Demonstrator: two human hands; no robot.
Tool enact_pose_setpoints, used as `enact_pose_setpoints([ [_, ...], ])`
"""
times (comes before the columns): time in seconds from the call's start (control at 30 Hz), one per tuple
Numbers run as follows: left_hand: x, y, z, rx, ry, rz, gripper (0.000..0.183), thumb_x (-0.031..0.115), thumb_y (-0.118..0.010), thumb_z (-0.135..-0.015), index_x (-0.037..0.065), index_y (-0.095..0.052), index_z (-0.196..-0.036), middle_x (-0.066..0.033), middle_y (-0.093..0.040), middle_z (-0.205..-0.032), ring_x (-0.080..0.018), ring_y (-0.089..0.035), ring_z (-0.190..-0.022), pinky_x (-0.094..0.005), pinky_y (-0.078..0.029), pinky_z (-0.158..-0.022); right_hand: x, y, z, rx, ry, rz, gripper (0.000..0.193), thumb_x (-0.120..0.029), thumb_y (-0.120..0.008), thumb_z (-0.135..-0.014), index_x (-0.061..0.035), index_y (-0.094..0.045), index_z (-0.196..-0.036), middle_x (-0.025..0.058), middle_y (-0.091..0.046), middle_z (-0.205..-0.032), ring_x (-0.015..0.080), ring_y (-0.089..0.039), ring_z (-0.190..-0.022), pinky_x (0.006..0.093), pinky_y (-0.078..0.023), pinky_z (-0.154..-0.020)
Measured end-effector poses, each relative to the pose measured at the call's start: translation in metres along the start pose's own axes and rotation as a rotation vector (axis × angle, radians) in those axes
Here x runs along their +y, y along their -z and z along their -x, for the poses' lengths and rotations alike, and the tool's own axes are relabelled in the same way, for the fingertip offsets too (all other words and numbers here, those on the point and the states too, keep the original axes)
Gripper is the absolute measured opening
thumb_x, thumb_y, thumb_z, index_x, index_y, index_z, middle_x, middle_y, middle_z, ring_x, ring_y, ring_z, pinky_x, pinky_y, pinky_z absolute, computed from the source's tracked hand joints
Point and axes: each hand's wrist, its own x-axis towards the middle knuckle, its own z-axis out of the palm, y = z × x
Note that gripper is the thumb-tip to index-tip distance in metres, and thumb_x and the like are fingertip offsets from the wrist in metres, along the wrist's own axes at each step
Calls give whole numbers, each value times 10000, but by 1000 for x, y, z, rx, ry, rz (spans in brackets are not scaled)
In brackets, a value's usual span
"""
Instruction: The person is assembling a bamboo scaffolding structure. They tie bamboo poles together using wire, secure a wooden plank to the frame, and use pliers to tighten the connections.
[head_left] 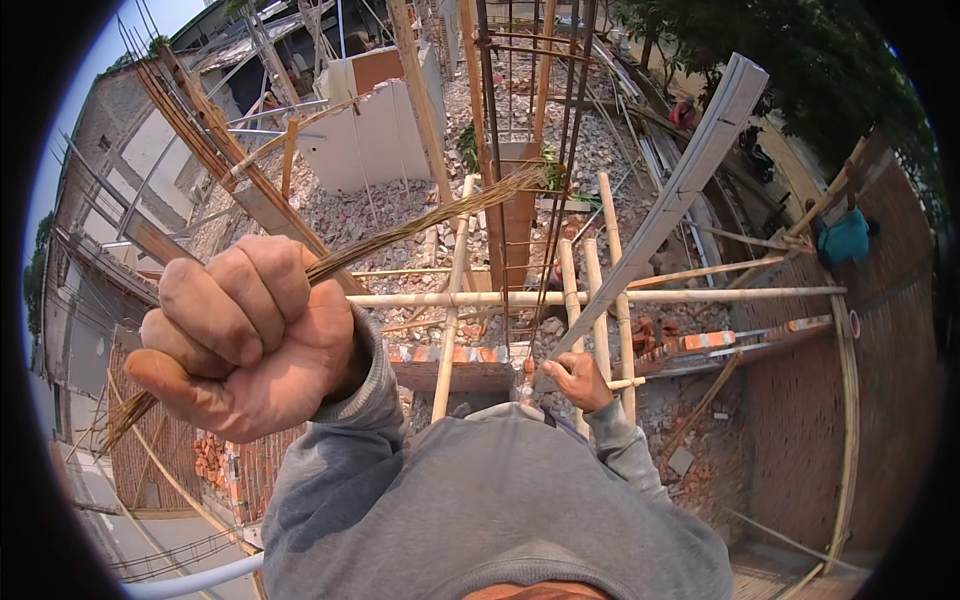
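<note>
My left hand (245,335), raised close at the left, is closed in a fist round a bundle of thin brown tie wires (430,218). The wires stick out past both sides of the fist, the longer part slanting up to the right. Lower and farther off, my right hand (580,381) is closed at the lower end of a long grey metal bar (668,205). From there the bar rises steeply to the upper right. Just beyond stand upright rusty rebars (492,130) with thin crossing ties.
A horizontal bamboo pole (700,295) crosses in front of me, with several upright bamboo poles (597,280) against it. Low brickwork (450,372) lies beneath. Broken-brick rubble (390,235) covers the ground beyond. At the right, a person in a teal shirt (847,238) is by the brick wall (790,440).
</note>
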Motion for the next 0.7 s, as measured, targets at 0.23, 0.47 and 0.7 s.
enact_pose_setpoints([
  [0.23, -109, -36, 62, -102, -216, -336, 569, 400, -523, -1129, 80, -401, -674, -22, -460, -621, -113, -339, -417, -289, -267, -378, 23, -3, 21, 38, -22, -26, 342, -249, -704, -996, 53, -726, -837, 150, -635, -588, 214, -622, -563, 401, -479, -582],
  [0.47, -208, -36, 139, -824, -120, -497, 395, 202, -812, -836, 56, -513, -624, -112, -612, -919, -247, -584, -703, -418, -484, -645, 31, 1, 23, 59, -29, 8, 411, -304, -705, -1007, 40, -708, -781, 124, -632, -581, 197, -615, -533, 388, -478, -552],
  [0.7, -209, -19, 178, -916, -184, -405, 330, 217, -801, -574, 88, -601, -803, -128, -621, -1106, -312, -639, -979, -488, -552, -918, -20, 46, -7, -54, -139, -1159, 522, -501, -620, -1074, 18, -663, -1108, 22, -660, -788, 69, -524, -575, 236, -401, -524],
])
